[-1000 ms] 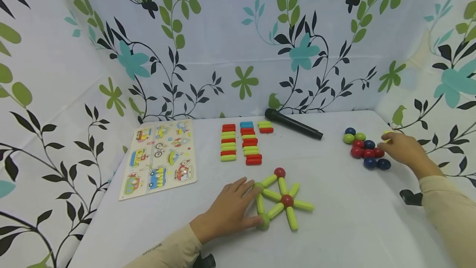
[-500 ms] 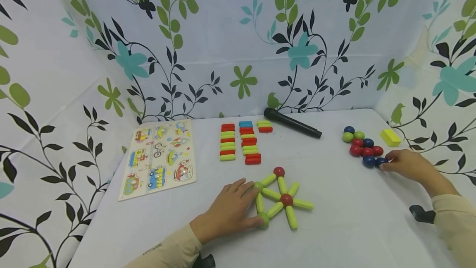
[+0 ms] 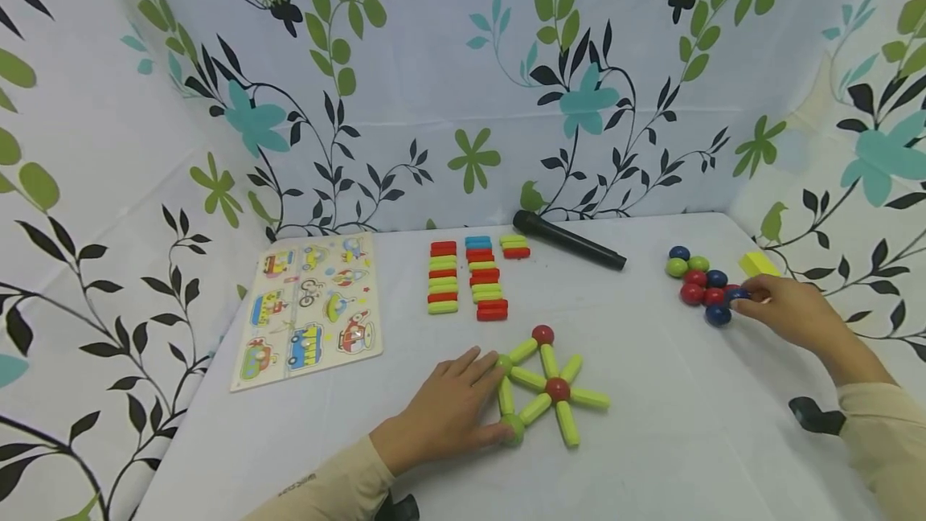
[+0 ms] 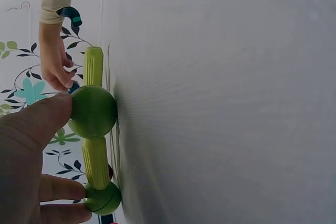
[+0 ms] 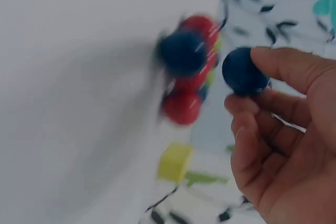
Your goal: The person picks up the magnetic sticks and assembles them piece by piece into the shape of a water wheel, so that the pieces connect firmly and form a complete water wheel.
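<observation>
Loose balls (image 3: 696, 280) – roughly eight; one microphone (image 3: 568, 240); one puzzle board (image 3: 311, 308); one yellow block (image 3: 758, 264).

"What's the person got on?"

"A long-sleeved top in a pale cream colour. The left sleeve (image 3: 325, 489) ends at the wrist and has a small line of dark print near the cuff, too small to read. The right sleeve (image 3: 886, 432) is the same cloth, with soft folds."

"Anything on the wrists?"

"A small black device (image 3: 816, 415) sits under the right forearm, and another black piece (image 3: 396, 507) shows below the left one. Both hands are bare: no rings, no gloves."
</observation>
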A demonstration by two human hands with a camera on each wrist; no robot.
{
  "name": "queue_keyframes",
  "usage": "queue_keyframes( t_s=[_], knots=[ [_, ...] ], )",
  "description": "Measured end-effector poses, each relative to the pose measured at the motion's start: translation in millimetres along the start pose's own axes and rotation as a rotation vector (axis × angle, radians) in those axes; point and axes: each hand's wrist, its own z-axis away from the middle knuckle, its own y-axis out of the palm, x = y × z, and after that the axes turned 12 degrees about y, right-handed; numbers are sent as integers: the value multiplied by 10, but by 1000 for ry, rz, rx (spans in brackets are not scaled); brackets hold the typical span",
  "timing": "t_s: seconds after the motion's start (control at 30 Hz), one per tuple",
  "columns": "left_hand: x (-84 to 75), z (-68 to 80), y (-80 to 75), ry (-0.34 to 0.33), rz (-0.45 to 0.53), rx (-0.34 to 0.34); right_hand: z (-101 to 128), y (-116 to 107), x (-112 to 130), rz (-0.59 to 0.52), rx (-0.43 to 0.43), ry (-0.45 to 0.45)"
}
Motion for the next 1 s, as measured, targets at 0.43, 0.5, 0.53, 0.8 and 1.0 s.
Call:
queue_keyframes(
  t_s=[0.43,0.5,0.53,0.8,1.0],
  knots=[
    [4,4,1,-2,10,-1,46,649,1276,-142,249,-411],
    [-3,-4,2,-1,12,2,48,748,1349,-127,282,-442],
    [-3,-6,1,0,10,3,48,789,1381,-126,297,-452],
    [-11,-2,-11,0,4,8,81,933,1496,-115,338,-502],
    [-7,4,-17,1,-2,1,71,925,1493,-105,354,-484]
  ],
)
